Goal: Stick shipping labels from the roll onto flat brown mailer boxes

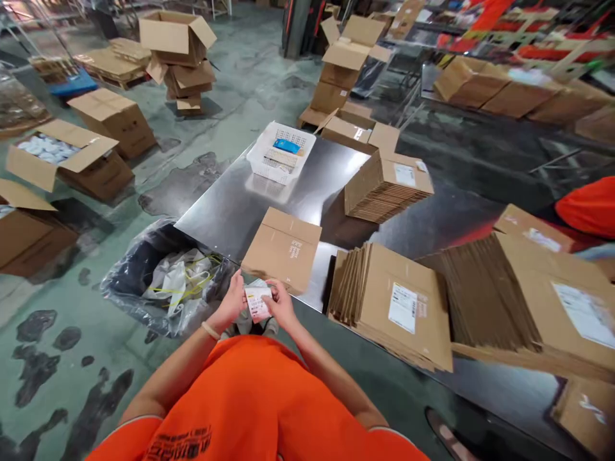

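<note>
Right hand (282, 306) is pinching printed labels (258, 303), fingers closed on them; left hand (230, 303) is reaching their left edge, grip unclear. Labels are sitting just off the table edge (314, 296), near a flat carton (283, 246) showing no white label yet; the carton stack (406, 314) to the right is already carrying one on top. Lined bin (115, 291) is holding white scraps and yellow strips; white basket (259, 165), a blue packet (287, 146).

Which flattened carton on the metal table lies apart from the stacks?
The carton between the white basket and the right hand: it lies flat by itself and shows no white label.
</note>
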Demonstrator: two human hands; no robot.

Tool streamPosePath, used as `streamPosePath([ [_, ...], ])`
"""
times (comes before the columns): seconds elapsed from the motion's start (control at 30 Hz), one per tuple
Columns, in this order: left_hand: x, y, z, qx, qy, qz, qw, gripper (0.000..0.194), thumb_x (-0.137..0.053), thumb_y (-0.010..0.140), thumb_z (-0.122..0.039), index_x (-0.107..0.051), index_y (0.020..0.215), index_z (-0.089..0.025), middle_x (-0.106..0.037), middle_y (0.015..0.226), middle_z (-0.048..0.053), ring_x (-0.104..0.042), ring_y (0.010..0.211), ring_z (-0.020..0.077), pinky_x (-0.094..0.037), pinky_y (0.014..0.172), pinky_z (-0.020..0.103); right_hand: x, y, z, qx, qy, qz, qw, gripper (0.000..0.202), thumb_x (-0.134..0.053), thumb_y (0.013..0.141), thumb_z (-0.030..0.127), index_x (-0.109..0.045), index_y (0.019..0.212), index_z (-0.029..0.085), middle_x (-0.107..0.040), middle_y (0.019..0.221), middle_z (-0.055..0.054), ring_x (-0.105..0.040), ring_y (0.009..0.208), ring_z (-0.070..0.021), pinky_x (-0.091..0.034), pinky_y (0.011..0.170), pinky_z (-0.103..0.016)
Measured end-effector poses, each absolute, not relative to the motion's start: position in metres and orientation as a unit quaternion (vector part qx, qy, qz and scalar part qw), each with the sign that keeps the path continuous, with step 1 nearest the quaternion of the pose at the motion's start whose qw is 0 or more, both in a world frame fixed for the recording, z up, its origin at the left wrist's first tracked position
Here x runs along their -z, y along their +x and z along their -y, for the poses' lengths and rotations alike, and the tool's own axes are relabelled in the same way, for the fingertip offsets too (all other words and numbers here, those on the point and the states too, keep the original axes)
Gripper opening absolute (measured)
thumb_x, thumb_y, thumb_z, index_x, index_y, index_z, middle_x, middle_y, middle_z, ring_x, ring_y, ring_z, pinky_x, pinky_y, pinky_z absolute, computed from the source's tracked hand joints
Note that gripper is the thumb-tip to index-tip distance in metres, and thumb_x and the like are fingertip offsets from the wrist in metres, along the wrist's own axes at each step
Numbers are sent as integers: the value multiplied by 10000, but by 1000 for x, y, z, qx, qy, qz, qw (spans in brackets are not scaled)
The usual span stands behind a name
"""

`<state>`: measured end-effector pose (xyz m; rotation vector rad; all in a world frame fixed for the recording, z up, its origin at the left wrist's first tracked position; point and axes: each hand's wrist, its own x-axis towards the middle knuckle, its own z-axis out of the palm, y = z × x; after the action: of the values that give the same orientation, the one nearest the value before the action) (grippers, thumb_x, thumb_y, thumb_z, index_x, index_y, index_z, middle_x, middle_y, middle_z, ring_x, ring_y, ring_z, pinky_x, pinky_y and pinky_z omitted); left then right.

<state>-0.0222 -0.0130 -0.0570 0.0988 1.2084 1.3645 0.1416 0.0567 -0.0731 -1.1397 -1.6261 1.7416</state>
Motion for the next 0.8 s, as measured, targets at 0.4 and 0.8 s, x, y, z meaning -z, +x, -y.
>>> streamPosePath([
  [0.4, 56, -16, -27, -498, 266, -627, 537, 421, -940, 501, -228, -846, 905, -152, -844, 854, 73, -746, 786, 233, -570, 738, 312, 67, 154, -64, -514, -449, 635, 361, 203, -712, 868, 417, -799, 788, 253, -692, 692, -12, -623, 659, -199, -535, 697, -343],
  [0.8, 99, 12, -27, -451, 156, -583, 658, 476, -1032, 488, -449, -823, 776, -133, -833, 809, 161, -790, 767, 321, -637, 815, 475, 64, 121, -270, -356, -611, 632, 317, 80, -742, 723, 222, -700, 659, 201, -631, 971, -58, -607, 1030, -257, -456, 1066, -442],
])
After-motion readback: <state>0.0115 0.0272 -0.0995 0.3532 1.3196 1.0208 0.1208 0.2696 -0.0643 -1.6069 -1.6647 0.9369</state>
